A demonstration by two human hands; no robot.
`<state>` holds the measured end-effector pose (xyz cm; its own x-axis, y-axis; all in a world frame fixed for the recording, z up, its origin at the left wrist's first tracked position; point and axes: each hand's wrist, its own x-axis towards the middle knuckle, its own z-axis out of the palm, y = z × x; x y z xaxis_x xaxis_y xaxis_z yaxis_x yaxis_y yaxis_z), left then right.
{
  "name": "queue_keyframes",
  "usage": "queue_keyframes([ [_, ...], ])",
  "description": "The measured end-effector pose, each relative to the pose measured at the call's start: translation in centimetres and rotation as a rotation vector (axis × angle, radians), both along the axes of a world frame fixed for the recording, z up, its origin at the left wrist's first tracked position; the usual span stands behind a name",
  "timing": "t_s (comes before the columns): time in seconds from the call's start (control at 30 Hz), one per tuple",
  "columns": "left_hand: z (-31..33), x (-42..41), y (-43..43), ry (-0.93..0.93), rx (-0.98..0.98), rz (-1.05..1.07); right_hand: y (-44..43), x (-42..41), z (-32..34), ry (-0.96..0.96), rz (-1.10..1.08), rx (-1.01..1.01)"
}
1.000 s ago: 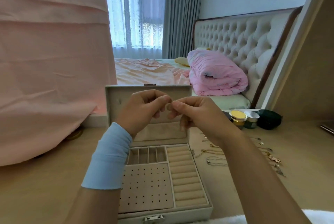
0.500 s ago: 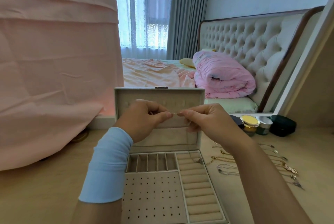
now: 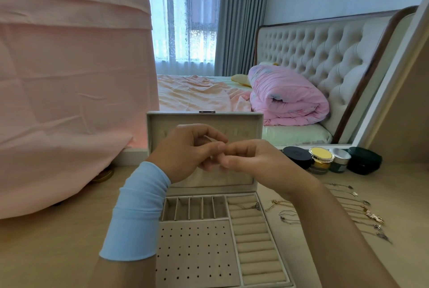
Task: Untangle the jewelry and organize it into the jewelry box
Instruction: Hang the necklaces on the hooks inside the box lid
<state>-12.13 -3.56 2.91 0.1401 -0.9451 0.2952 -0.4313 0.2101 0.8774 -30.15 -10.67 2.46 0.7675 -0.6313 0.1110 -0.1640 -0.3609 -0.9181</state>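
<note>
Left hand [image 3: 185, 151] and right hand [image 3: 254, 160] meet before the jewelry box [image 3: 204, 115] lid, fingers curled, tips pinching a necklace [image 3: 256, 206] by its chain (barely visible) — the pendant lies on the top ring roll. More necklaces [image 3: 369, 214] lie beside the box.

We hold both hands up, fingertips meeting.
Our left hand [image 3: 188, 150] and right hand [image 3: 253, 160] curl, thumbs and forefingers pinched tip to tip; what they nip we cannot tell. A blue sleeve [image 3: 139, 213] covers our left forearm.

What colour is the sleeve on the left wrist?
The sleeve is light blue; head view.
</note>
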Motion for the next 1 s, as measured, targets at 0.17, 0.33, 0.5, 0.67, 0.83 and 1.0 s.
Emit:
queue_keyframes([
  [0.17, -0.2, 0.1, -0.3, -0.016, -0.022, 0.025, 0.0, 0.6, -0.6, -0.095, -0.026, 0.067],
  [0.33, -0.4, 0.2, -0.6, -0.11, -0.045, 0.073, -0.2, 0.4, -0.6, -0.105, -0.047, 0.094],
  [0.5, -0.7, 0.2, -0.9, -0.147, -0.049, 0.105, -0.3, 0.4, -0.7, -0.077, -0.069, 0.041],
  [0.67, -0.7, -0.2, -1.0, -0.138, -0.075, 0.125, -0.2, 0.4, -0.5, -0.104, -0.053, 0.018],
  [0.83, -0.8, -0.3, -1.1, -0.116, -0.08, 0.122, -0.2, 0.7, -0.8, -0.098, -0.063, 0.049],
  [1.0, -0.7, -0.5, -1.1, -0.042, -0.043, 0.127, -0.5, 0.5, -0.8, -0.087, -0.095, -0.01],
])
